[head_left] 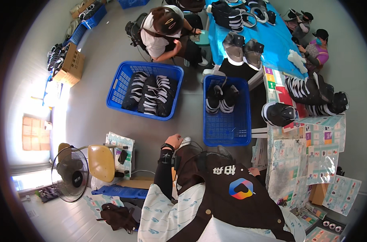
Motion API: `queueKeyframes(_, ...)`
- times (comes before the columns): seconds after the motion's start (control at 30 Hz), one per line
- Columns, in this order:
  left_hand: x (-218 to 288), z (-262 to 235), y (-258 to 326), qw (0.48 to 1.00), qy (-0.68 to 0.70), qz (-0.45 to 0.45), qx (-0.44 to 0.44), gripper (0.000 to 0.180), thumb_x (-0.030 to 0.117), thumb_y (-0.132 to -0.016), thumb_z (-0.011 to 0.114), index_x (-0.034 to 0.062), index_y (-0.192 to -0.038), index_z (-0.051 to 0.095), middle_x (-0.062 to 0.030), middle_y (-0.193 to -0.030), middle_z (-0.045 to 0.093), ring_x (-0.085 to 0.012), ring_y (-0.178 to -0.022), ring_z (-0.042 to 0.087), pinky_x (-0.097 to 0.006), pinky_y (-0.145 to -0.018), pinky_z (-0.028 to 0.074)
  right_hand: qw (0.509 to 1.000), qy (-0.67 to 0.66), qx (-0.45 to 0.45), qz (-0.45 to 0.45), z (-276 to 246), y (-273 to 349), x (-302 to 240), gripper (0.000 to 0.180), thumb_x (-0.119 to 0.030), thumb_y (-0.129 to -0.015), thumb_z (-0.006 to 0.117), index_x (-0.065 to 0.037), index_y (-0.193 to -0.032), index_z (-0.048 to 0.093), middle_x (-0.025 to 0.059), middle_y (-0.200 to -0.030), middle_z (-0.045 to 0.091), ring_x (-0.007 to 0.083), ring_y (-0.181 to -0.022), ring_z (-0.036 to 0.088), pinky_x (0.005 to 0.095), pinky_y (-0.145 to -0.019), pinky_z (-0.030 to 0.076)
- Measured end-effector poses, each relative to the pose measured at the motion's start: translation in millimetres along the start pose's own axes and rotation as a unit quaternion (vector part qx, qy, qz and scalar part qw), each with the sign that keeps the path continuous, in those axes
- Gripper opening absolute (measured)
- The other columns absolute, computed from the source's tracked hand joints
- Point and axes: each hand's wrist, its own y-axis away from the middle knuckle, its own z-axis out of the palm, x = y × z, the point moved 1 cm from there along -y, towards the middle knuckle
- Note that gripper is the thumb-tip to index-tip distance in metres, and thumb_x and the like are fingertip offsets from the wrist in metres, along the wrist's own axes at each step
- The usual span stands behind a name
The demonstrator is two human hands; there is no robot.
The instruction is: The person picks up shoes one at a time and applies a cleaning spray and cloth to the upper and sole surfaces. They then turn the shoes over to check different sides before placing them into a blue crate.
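Two baskets [227, 130] of shoes [150, 94] sit near, likely for easy reach, left hand [175, 140] half-curled, right hand [254, 172] half-hidden, grips I can't tell.

Two baskets stand ahead on the floor [192, 111]. The left basket [119, 82] contains three rows of sneakers [150, 94]; the right basket [227, 131], one sneaker pair [228, 99] at its far end. A co-worker [156, 36] sits beyond the left basket. Ahead and right, a worktable [277, 48] bears further shoes [234, 48]. Near left, an electric fan [71, 174] stands left of a chair [101, 163].
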Motion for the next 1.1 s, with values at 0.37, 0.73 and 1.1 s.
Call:
queueKeyframes(0.37,1,-2,14,1.0,-0.017,0.007,0.009,0.043,0.04,-0.092,0.063,0.0051,-0.116,0.068,-0.0189,-0.108,0.071,-0.0368,-0.105,0.067,-0.044,-0.092,0.052,0.999,-0.012,0.003,0.04,7,-18,2,0.025,-0.021,-0.085,0.064,-0.003,-0.097,0.077,0.0123,-0.09,0.076,0.0229,-0.087,0.072,0.0358,-0.078,0.054)
queueKeyframes(0.73,18,-8,9,0.999,-0.04,0.023,0.005,0.043,0.04,-0.092,0.062,0.0052,-0.116,0.069,-0.0188,-0.106,0.072,-0.0365,-0.103,0.067,-0.043,-0.092,0.053,0.992,-0.117,-0.027,0.04,18,-49,37,0.02,-0.02,-0.092,0.06,-0.003,-0.097,0.07,0.007,-0.071,0.069,0.0139,-0.053,0.065,0.0288,-0.047,0.05)
queueKeyframes(1.1,62,0,-6,0.996,-0.064,0.061,-0.008,0.042,0.039,-0.092,0.063,0.0057,-0.117,0.069,-0.0191,-0.107,0.072,-0.036,-0.104,0.067,-0.042,-0.092,0.053,0.985,-0.169,-0.008,0.023,19,-53,50,0.018,-0.018,-0.092,0.06,-0.003,-0.095,0.069,0.0076,-0.069,0.069,0.0147,-0.051,0.063,0.0297,-0.046,0.049)
